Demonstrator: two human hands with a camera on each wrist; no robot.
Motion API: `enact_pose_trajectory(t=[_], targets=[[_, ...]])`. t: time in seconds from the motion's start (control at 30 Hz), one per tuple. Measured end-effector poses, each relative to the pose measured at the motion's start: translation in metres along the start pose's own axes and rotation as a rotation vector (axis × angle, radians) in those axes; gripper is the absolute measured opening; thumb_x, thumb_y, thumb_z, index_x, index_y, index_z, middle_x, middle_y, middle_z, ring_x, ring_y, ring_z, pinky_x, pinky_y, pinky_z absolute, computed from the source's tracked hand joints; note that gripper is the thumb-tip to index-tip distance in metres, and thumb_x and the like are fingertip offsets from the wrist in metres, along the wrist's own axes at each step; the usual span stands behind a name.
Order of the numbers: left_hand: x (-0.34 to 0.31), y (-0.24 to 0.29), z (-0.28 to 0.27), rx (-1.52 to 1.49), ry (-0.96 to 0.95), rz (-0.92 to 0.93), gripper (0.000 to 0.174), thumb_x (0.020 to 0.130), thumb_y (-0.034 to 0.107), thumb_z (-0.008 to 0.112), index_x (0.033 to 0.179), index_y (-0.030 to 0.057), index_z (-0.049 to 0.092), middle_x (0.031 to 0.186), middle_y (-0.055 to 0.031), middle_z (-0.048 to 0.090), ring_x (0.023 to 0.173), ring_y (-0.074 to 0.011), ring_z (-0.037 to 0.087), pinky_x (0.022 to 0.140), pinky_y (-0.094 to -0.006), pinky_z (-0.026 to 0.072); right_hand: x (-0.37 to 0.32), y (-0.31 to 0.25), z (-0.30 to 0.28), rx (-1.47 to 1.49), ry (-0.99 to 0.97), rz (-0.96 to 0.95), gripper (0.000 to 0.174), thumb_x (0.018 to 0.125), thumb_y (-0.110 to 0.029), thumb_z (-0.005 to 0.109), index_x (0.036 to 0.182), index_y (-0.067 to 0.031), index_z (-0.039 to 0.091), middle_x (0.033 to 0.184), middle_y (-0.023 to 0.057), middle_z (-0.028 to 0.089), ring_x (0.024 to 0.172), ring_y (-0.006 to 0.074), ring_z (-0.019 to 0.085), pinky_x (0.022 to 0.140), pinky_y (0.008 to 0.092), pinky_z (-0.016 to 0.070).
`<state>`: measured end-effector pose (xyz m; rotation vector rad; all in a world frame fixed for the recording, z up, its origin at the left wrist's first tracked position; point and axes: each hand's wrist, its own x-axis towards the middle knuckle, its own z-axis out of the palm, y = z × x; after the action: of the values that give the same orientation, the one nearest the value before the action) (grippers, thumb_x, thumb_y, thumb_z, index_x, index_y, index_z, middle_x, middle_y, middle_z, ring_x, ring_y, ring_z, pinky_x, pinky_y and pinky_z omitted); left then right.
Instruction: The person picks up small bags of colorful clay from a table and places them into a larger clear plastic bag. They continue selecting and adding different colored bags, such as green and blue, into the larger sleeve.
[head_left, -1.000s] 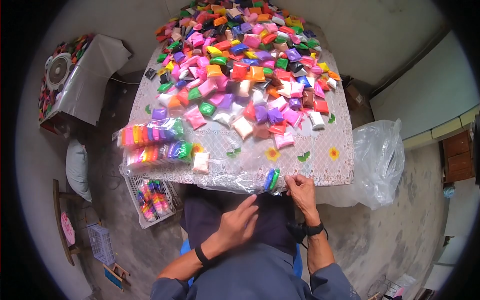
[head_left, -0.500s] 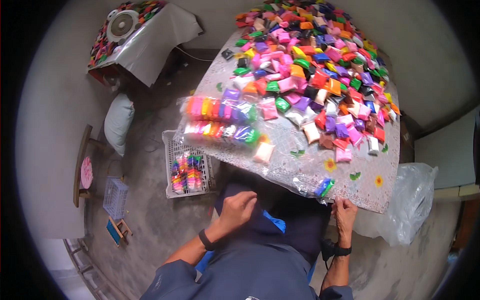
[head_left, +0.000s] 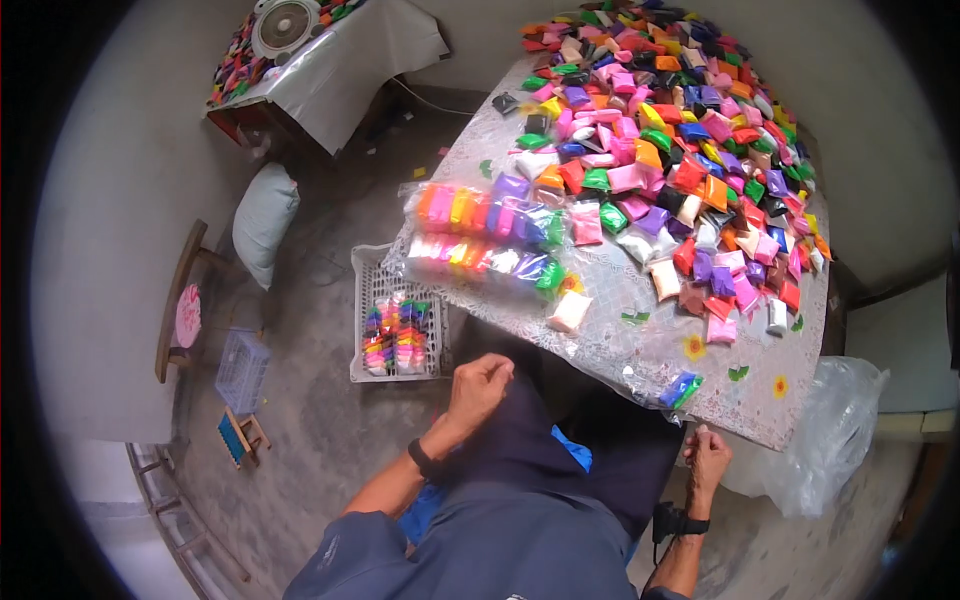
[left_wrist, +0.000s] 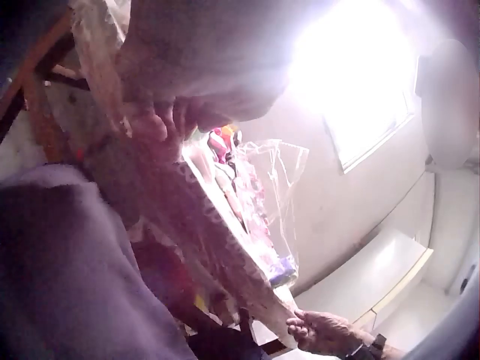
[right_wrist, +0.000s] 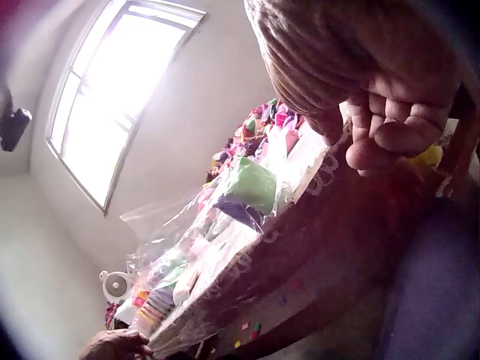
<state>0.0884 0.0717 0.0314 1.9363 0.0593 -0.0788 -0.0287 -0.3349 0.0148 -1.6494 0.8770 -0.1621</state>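
My left hand (head_left: 478,390) hovers over my lap by the table's front edge, fingers loosely bent, with nothing visible in them. Lower right, my right hand (head_left: 708,458) is just off that edge with fingers curled; the right wrist view shows its bent fingers (right_wrist: 409,131) with nothing between them. Between the hands, a clear plastic bag lies along the edge, with a blue and a green packet (head_left: 682,390) at its right end. A cream packet (head_left: 570,312) rests behind the left hand. Two clear bags packed with rows of coloured packets (head_left: 480,210) lie at the table's left.
A large heap of small coloured packets (head_left: 670,140) covers the back of the table (head_left: 650,345). On the floor at left stands a white basket (head_left: 356,340) holding filled bags. A large clear plastic bag (head_left: 830,430) hangs at the right. A fan (head_left: 285,28) sits on another table.
The head view has turned left, so the table now appears farther right. My left hand's fingers have bent from spread, and my right hand has drawn back from the blue and green packets.
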Motion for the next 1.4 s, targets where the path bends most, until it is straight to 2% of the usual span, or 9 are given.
enact_pose_trajectory(t=[0.27, 0.5, 0.57, 0.67, 0.8, 0.9, 1.0, 1.27, 1.4], targets=[[0.044, 0.021, -0.018, -0.178, 0.056, -0.178, 0.033, 0.1, 0.028, 0.061, 0.085, -0.0007, 0.069, 0.067, -0.0058, 0.068, 0.055, -0.0097, 0.062, 0.051, -0.0256, 0.0465, -0.003, 0.027, 0.006, -0.028, -0.036, 0.066, 0.031, 0.098, -0.028, 0.067, 0.081, -0.002, 0.068, 0.068, 0.0051, 0.066, 0.05, 0.008, 0.057, 0.044, 0.0218, 0.0385], [0.075, 0.048, -0.005, -0.162, 0.109, 0.002, 0.022, 0.102, 0.021, 0.062, 0.096, 0.0, 0.068, 0.078, -0.0023, 0.066, 0.058, -0.0066, 0.056, 0.054, -0.0214, 0.0441, 0.0, 0.069, 0.016, -0.01, -0.056, 0.051, 0.022, 0.096, -0.017, 0.063, 0.083, 0.0007, 0.068, 0.066, 0.004, 0.062, 0.05, 0.0081, 0.054, 0.046, 0.0218, 0.0397], [0.089, 0.039, -0.002, -0.047, 0.233, 0.271, 0.015, 0.099, 0.015, 0.066, 0.101, 0.0003, 0.068, 0.084, -0.0035, 0.067, 0.06, -0.0087, 0.057, 0.056, -0.0242, 0.0462, -0.001, 0.068, 0.018, 0.004, -0.027, 0.078, 0.019, 0.095, -0.01, 0.062, 0.083, 0.0027, 0.068, 0.066, 0.0045, 0.062, 0.051, 0.0087, 0.053, 0.047, 0.0226, 0.042], [0.103, 0.065, -0.005, 0.261, 0.343, 0.46, 0.015, 0.095, 0.012, 0.069, 0.103, 0.0003, 0.067, 0.087, -0.0075, 0.068, 0.061, -0.0129, 0.059, 0.057, -0.0282, 0.048, -0.002, 0.07, 0.021, -0.042, -0.013, 0.003, 0.019, 0.095, -0.009, 0.062, 0.08, 0.0017, 0.067, 0.065, 0.0032, 0.06, 0.051, 0.0074, 0.051, 0.047, 0.0221, 0.0393], [0.127, 0.072, -0.007, 0.362, 0.388, 0.481, 0.018, 0.09, 0.01, 0.071, 0.104, 0.0007, 0.067, 0.087, -0.0121, 0.068, 0.063, -0.019, 0.063, 0.06, -0.0323, 0.05, 0.002, 0.083, 0.026, -0.113, 0.06, -0.068, 0.02, 0.092, -0.009, 0.062, 0.076, 0.0028, 0.065, 0.065, 0.0004, 0.056, 0.057, 0.0082, 0.047, 0.054, 0.0258, 0.0374], [0.143, 0.076, -0.009, 0.473, 0.461, 0.51, 0.019, 0.086, 0.01, 0.072, 0.104, 0.0026, 0.068, 0.092, -0.0135, 0.071, 0.07, -0.0303, 0.068, 0.065, -0.0381, 0.0531, 0.003, 0.086, 0.026, -0.195, 0.109, -0.126, 0.018, 0.089, -0.008, 0.063, 0.074, 0.0036, 0.062, 0.065, -0.0007, 0.053, 0.061, 0.0091, 0.045, 0.058, 0.0284, 0.0373], [0.155, 0.07, -0.012, 0.535, 0.482, 0.498, 0.02, 0.086, 0.012, 0.072, 0.104, 0.0038, 0.068, 0.092, -0.0146, 0.072, 0.074, -0.0326, 0.07, 0.066, -0.0391, 0.0535, 0.001, 0.078, 0.029, -0.279, 0.137, -0.151, 0.018, 0.086, -0.007, 0.063, 0.072, 0.0037, 0.058, 0.063, -0.0005, 0.049, 0.062, 0.0102, 0.044, 0.058, 0.0301, 0.0369], [0.164, 0.062, -0.014, 0.594, 0.472, 0.46, 0.016, 0.085, 0.01, 0.072, 0.1, 0.0072, 0.067, 0.08, -0.0108, 0.07, 0.07, -0.0302, 0.069, 0.062, -0.0399, 0.0529, 0.007, 0.081, 0.034, -0.505, 0.218, -0.187, 0.019, 0.082, -0.005, 0.06, 0.071, 0.0067, 0.049, 0.06, 0.0075, 0.042, 0.059, 0.0164, 0.038, 0.057, 0.0352, 0.0355], [0.165, 0.049, -0.016, 0.45, 0.536, 0.488, 0.016, 0.087, 0.007, 0.075, 0.101, 0.0006, 0.07, 0.077, -0.0111, 0.072, 0.059, -0.0174, 0.066, 0.057, -0.0299, 0.0511, 0.012, 0.091, 0.03, -0.588, 0.204, -0.187, 0.015, 0.082, -0.005, 0.06, 0.08, 0.01, 0.06, 0.065, 0.0115, 0.056, 0.062, 0.0159, 0.046, 0.061, 0.0336, 0.0397]])
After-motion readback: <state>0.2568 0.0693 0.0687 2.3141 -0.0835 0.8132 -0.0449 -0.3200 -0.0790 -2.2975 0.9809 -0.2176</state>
